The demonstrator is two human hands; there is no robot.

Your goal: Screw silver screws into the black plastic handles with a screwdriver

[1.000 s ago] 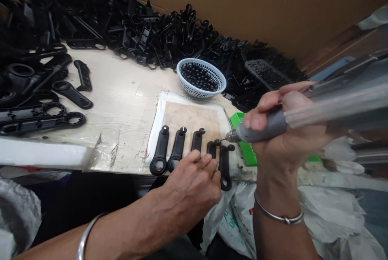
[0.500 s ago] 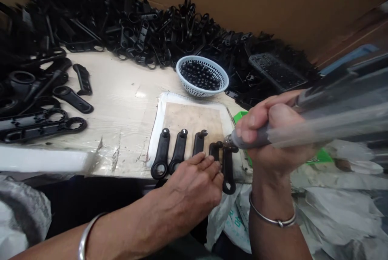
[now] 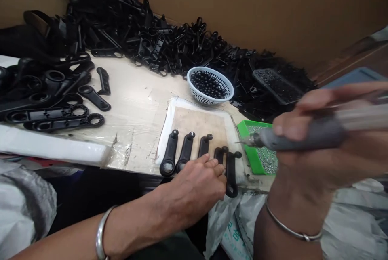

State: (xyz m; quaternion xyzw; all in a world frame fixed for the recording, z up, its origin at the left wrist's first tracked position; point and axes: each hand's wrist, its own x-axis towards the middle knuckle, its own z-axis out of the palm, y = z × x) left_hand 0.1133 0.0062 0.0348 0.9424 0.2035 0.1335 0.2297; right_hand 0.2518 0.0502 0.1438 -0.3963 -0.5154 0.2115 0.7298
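Left hand: mine [image 3: 201,183], palm down at the near edge of the pad, fingers lightly bent and side by side; whether they grip what lies under them I cannot tell.
Right hand: mine [image 3: 303,173], slightly blurred, fingers curled firmly around the grey tool [image 3: 327,131].
Tool tip: a thin bit [image 3: 238,142], pointing left; it appears near the knob of the fifth crank handle, with a visible gap between.
Crank handles: five in a row, knobs toward the far side. The first [image 3: 169,153] and second [image 3: 184,151] bear a bright spot on the knob; the third [image 3: 204,145] and fourth [image 3: 218,154] run under my left fingers, their lower ends hidden; the fifth [image 3: 231,173] lies just right of that hand, its ring end past the table edge.
Pad: white-bordered, tan in the middle [image 3: 200,118], lying under the row on the pale table [image 3: 136,102].
Green tray [image 3: 256,163]: right of the pad, partly behind my tool, holding small silvery screws [image 3: 268,159].
Basket: pale blue [image 3: 206,97], beyond the pad, filled with black knobs [image 3: 209,84].
Heap: black parts [image 3: 163,42] piled along the back.
Wrists: a metal bangle on each of mine.
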